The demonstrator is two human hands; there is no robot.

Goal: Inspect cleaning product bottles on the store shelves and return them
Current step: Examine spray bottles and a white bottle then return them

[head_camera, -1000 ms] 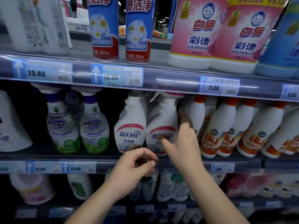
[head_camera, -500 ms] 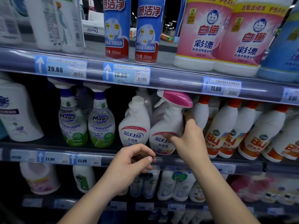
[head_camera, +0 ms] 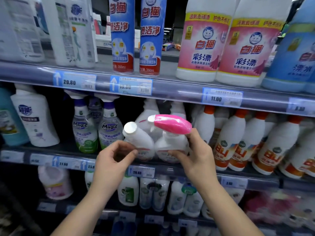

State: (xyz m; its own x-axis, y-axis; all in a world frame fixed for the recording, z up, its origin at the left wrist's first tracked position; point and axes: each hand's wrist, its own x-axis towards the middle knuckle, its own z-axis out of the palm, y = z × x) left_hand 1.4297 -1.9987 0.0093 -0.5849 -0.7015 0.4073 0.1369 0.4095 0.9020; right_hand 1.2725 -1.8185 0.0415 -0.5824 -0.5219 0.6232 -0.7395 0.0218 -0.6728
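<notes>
Two bottles, one twin pack (head_camera: 172,143): a white sprayer with a pink trigger head (head_camera: 170,124) and a white-capped refill bottle (head_camera: 139,138), joined side by side (seemingly by clear film). The pack is tilted, tops leaning out toward me, its base low against the middle shelf rail (head_camera: 196,172).

Item 1, my right hand (head_camera: 197,155): comes up from below right of the pack, wrist bent inward. The thumb crosses the sprayer's lower front and the fingers wrap its right flank. This hand holds the pack.

Item 2, my left hand (head_camera: 114,159): comes up from below left of the pack. The fingers are loosely curled in a C and grasp nothing. The index tip is at the refill bottle's lower left; I cannot tell whether it touches.

Item 3, surroundings of the pack:
- Above: the upper shelf rail (head_camera: 170,90), clear of the trigger head with a gap between.
- Behind: dark shelf depth and further white bottles (head_camera: 150,108) of the same kind.
- Left: two Magic spray bottles (head_camera: 110,132), near, with a narrow gap beside the refill cap.
- Right: orange-capped white bottles (head_camera: 226,138), just beside my right knuckles (the tightest side).
- Below: a price tag (head_camera: 141,172) reading 29.80 on the middle rail.
</notes>
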